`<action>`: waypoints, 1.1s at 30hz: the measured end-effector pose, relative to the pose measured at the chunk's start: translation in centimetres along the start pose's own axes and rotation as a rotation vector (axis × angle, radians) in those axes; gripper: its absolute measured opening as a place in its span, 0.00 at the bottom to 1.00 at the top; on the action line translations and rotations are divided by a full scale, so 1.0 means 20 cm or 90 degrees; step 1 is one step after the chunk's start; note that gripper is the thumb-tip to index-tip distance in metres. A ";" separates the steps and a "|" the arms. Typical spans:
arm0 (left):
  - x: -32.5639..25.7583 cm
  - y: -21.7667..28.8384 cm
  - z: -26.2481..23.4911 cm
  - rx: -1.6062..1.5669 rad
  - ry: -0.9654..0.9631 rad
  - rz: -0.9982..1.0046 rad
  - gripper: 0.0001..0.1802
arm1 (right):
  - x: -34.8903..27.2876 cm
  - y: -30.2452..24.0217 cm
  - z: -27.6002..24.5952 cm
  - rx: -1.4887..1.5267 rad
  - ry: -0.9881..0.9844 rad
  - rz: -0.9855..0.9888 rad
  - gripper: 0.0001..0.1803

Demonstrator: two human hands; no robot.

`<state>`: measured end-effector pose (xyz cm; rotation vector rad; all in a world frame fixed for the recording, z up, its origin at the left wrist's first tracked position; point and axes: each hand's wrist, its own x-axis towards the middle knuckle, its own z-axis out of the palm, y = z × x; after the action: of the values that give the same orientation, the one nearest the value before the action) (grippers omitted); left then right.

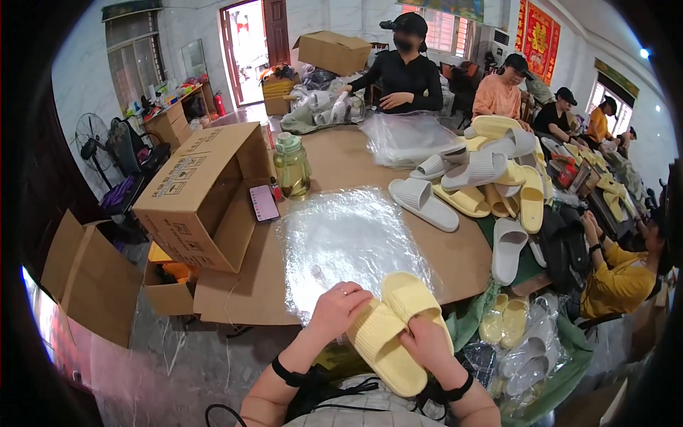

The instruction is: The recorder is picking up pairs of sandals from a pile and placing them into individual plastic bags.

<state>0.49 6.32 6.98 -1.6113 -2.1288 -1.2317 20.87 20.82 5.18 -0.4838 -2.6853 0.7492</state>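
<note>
A pair of pale yellow slide slippers is held side by side over the table's near edge. My left hand (341, 310) is closed on the ribbed strap of the left slipper (395, 366), near its toe end. My right hand (428, 343) reaches into the foot opening of the right slipper (413, 293), its fingers curled and partly hidden between the two slippers. Just beyond the hands, a stack of clear plastic bags (348, 245) lies flat on the cardboard-covered table (455, 260).
A heap of yellow, white and grey slippers (491, 167) covers the table's right side. At left stand an open carton (206, 192), a phone (264, 203) and a green-lidded bottle (292, 167). Bagged slippers (526, 356) fill a green sack low at right. Several people work beyond.
</note>
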 end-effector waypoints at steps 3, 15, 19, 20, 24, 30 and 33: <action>-0.03 0.05 0.00 0.004 -0.070 0.055 0.10 | 0.14 -0.02 0.04 0.019 0.021 -0.011 0.13; -0.03 0.09 -0.14 0.004 -0.054 0.112 0.12 | 0.87 -0.02 0.34 0.029 0.190 0.057 0.16; -0.05 0.03 -0.20 0.103 -0.074 0.078 0.11 | 1.01 0.02 0.45 0.039 0.225 0.043 0.17; -0.06 0.01 -0.21 0.101 -0.077 0.084 0.11 | 0.98 0.06 0.47 0.038 0.230 0.047 0.17; -0.15 -0.02 -0.31 0.063 -0.057 -0.009 0.15 | 0.70 -0.01 0.41 0.012 0.225 -0.146 0.22; -0.36 -0.13 -0.43 0.042 0.012 -0.146 0.24 | 0.11 0.14 -0.04 0.442 -0.056 -0.118 0.06; -0.39 -0.16 -0.41 0.092 -0.056 -0.094 0.26 | 0.02 0.30 -0.15 0.239 0.166 0.000 0.12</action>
<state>-1.75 -5.28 5.94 -1.4982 -2.3686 -1.0350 23.00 27.23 4.40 -0.4492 -2.2361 1.0794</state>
